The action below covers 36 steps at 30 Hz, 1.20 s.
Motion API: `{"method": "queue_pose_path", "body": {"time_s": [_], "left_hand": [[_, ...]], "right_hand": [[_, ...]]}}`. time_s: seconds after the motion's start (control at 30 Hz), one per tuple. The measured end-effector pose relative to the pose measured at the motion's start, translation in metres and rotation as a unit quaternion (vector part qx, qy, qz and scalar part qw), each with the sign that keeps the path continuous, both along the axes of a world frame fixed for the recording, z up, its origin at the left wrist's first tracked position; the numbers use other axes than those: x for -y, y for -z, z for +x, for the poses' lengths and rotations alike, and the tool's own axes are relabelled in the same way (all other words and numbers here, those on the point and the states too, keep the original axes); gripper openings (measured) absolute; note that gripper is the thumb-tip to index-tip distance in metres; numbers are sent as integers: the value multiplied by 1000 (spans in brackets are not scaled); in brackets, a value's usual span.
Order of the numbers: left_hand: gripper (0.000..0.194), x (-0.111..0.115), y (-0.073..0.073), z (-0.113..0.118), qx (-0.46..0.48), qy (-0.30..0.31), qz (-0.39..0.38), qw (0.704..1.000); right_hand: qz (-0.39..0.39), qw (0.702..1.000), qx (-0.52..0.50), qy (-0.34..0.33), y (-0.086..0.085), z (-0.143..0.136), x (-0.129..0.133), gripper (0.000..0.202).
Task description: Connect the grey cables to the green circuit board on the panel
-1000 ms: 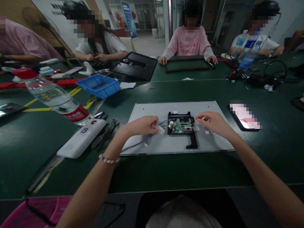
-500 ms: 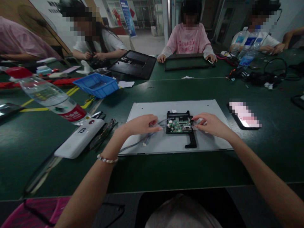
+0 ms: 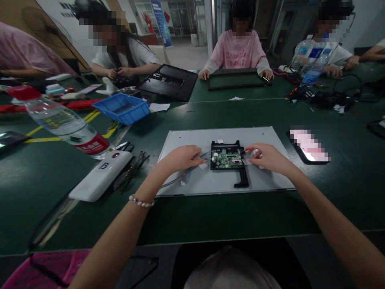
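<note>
A black plastic bracket (image 3: 241, 176) carrying a green circuit board (image 3: 227, 159) lies on a pale flat panel (image 3: 180, 140), like the back of a display. My left hand (image 3: 183, 157) is just left of the board, its fingers closed on the thin grey cable (image 3: 175, 181) that runs from the board's left side. Below its thumb shows a whitish, see-through strip (image 3: 203, 165). At the bracket's right edge, my right hand (image 3: 269, 158) has thumb and fingers bent around a piece of clear tape (image 3: 247, 161). Its inner fingers are partly hidden.
A phone (image 3: 309, 146) lies to the right of the panel. On the left are a white power bank (image 3: 100, 176), glasses (image 3: 132, 168), a tilted water bottle (image 3: 69, 124) and a blue tray (image 3: 123, 110). Across the table, a person holds a black frame (image 3: 237, 85).
My left hand has shifted slightly right, toward the board, and the whitish strip shows further right under its thumb. My right hand has barely moved. The bracket and board stay in place.
</note>
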<state>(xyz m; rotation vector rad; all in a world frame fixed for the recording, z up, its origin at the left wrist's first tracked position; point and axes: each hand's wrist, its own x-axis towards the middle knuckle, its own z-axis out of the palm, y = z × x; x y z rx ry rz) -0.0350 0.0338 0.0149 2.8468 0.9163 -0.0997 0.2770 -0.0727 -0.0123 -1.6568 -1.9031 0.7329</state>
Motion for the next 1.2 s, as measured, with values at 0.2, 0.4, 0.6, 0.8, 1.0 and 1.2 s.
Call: {"method": "queue_pose_path", "body": {"time_s": [0.2, 0.4, 0.6, 0.8, 1.0, 1.2], "left_hand": [[32, 0, 0, 0, 5, 1, 7, 1000], [33, 0, -1, 0, -3, 5, 13, 1000], [31, 2, -4, 1, -2, 4, 10, 1000], [32, 1, -3, 0, 2, 3, 4, 1000], [34, -1, -5, 0, 8, 3, 3, 1000], [35, -1, -6, -1, 7, 5, 1, 1000]], "right_hand": [[-12, 1000, -11, 9, 0, -1, 0, 34], [-17, 1000, -23, 9, 1, 0, -2, 26], [-26, 999, -35, 0, -4, -3, 2, 14], [-5, 999, -37, -6, -12, 3, 2, 14], [26, 996, 16, 82, -6, 30, -4, 14], [26, 990, 88, 110, -4, 32, -2, 17]]}}
